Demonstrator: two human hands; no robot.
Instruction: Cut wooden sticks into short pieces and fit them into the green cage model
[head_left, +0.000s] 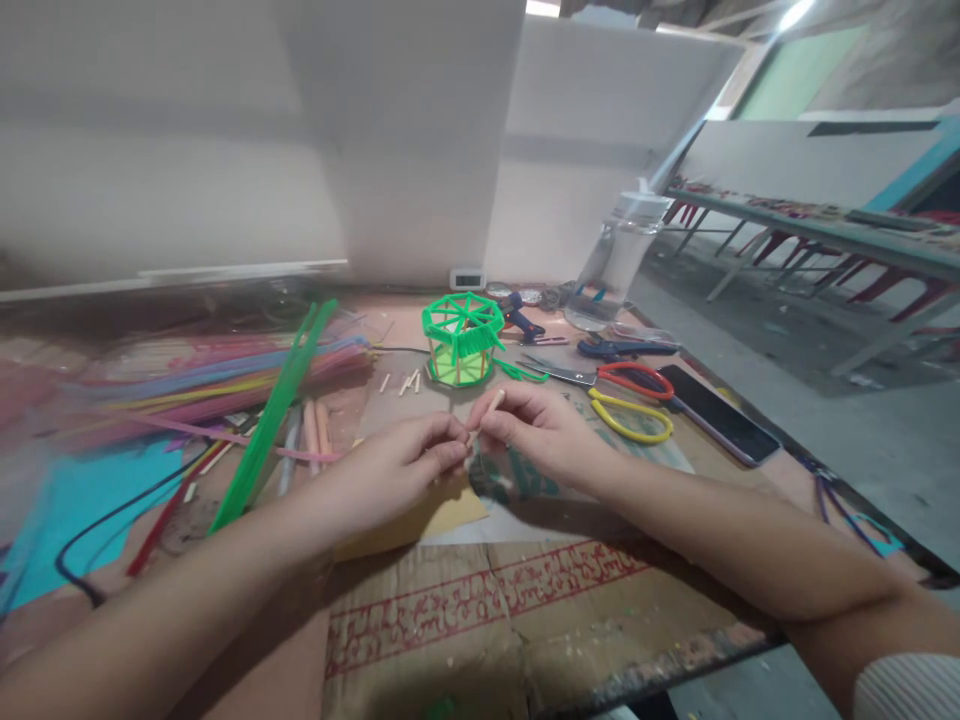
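Note:
Above the middle of the table, my right hand (536,428) pinches a short pale stick (496,401) between thumb and fingers. My left hand (409,455) meets it, its thumb and fingertips pressed together; whatever lies between them is too small or hidden to make out. Just beyond the hands stands a small green round frame (463,338), with a spoked top, thin upright sticks and a light green base. Several short pale sticks (409,382) lie to its left. Green strips (521,372) lie at its right, near scissors (634,385) with one red and one yellow handle.
Bundled green strips (277,410) and coloured strips (225,385) spread at left beside a blue sheet (112,500). At right are a phone (724,415), blue-handled pliers (626,348) and a clear bottle (615,260). A glue gun (521,318) lies behind the green frame.

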